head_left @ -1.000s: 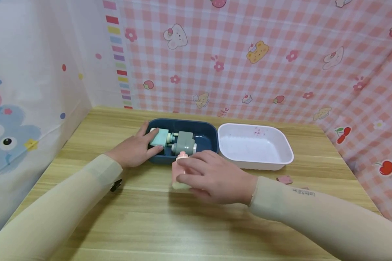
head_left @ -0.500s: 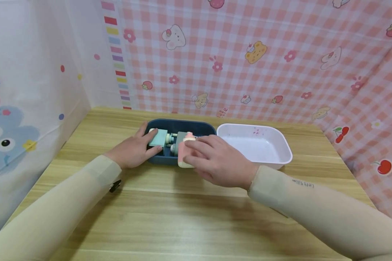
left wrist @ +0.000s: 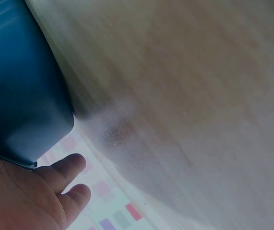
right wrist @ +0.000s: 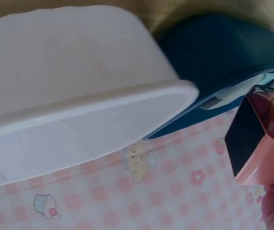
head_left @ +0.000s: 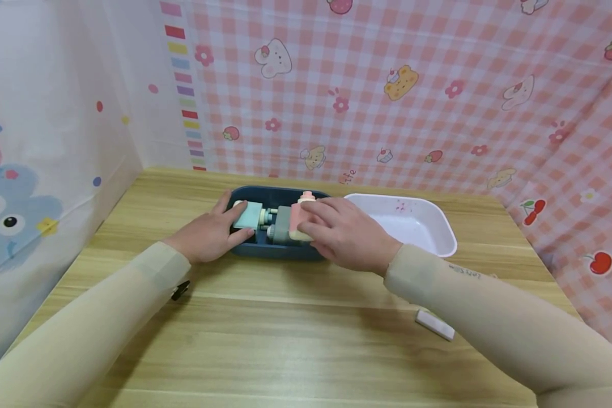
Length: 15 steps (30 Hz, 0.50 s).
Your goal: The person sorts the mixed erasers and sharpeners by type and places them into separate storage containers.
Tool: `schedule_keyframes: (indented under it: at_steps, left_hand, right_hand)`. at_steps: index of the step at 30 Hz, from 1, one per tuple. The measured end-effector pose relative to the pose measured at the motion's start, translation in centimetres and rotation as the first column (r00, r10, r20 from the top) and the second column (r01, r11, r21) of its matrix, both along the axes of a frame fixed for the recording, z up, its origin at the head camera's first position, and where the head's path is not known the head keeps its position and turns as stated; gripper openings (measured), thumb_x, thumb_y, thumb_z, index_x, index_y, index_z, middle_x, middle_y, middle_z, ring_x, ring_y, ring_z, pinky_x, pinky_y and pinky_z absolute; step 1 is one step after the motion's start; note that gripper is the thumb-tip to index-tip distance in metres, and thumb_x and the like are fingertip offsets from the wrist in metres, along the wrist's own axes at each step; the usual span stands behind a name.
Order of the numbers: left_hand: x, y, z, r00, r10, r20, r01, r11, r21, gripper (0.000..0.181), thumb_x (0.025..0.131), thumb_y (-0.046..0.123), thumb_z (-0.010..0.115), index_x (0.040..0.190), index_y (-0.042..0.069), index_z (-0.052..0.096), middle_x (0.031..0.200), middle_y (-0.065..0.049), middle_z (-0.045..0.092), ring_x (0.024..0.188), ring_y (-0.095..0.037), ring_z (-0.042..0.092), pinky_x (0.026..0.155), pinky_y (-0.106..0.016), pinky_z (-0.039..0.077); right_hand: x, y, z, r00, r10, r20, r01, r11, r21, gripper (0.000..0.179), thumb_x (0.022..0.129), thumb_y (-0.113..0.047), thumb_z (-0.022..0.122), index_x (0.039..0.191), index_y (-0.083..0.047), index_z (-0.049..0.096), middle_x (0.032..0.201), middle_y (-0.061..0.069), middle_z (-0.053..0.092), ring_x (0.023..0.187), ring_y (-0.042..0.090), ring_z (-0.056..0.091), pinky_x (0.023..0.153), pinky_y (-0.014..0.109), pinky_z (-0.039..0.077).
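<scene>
My right hand (head_left: 349, 232) grips a pink boxy thing (head_left: 299, 221) with a cream edge and a stepped pink knob on top. It is over the right part of the dark blue bin (head_left: 285, 252). The right wrist view shows a black flat face (right wrist: 245, 136) on this pink thing. In the bin lie a grey block (head_left: 281, 224) and a mint-green block (head_left: 248, 216) with a stepped cream-and-green knob. My left hand (head_left: 209, 232) rests at the bin's left end, fingers spread, fingertips on the mint block. Two fingers (left wrist: 70, 170) extend beside the bin in the left wrist view.
A white bin (head_left: 413, 226) stands right beside the blue one. On the wooden table (head_left: 265, 340), a small pale bar (head_left: 435, 324) lies by my right forearm. A small black object (head_left: 181, 290) shows under my left sleeve. Printed cloth (head_left: 367, 113) hangs behind the table.
My right hand has carried the pink thing from in front of the blue bin up and rightward to over its right part. The pale bar now shows beside my right sleeve. The left hand stays put.
</scene>
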State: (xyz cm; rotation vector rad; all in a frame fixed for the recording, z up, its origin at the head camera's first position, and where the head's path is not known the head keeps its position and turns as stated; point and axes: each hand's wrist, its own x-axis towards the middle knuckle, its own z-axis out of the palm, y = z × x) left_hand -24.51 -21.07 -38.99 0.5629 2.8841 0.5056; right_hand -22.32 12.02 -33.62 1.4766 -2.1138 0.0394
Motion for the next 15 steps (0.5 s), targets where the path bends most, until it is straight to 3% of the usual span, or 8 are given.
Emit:
schedule_keyframes:
  at_steps: [7,15]
  left_hand:
    - [0.03,-0.01,0.04,1.0,-0.001,-0.001,0.001,1.0,-0.003,0.087,0.106,0.068,0.038,0.17,0.014,0.016,0.175,-0.027,-0.007,0.138,-0.055,0.054,0.117,-0.064,0.044]
    - [-0.02,-0.01,0.04,1.0,0.0,-0.006,0.0,1.0,0.0,0.085,0.107,0.065,0.04,0.17,0.013,0.017,0.175,-0.028,-0.006,0.138,-0.055,0.053,0.117,-0.064,0.044]
  right_hand:
    - [-0.77,0.44,-0.24,0.989,-0.072,0.131,0.068,0.997,0.037,0.038,0.094,-0.019,0.08,0.129,-0.014,0.069,0.145,0.016,0.063,0.131,0.034,0.061,0.113,0.05,0.052]
    - [-1.15,0.32,-0.67,0.981,-0.088,0.171,0.08,0.995,0.055,0.037,0.093,-0.019,0.081,0.128,-0.013,0.068,0.146,0.016,0.061,0.132,0.034,0.061,0.115,0.05,0.051]
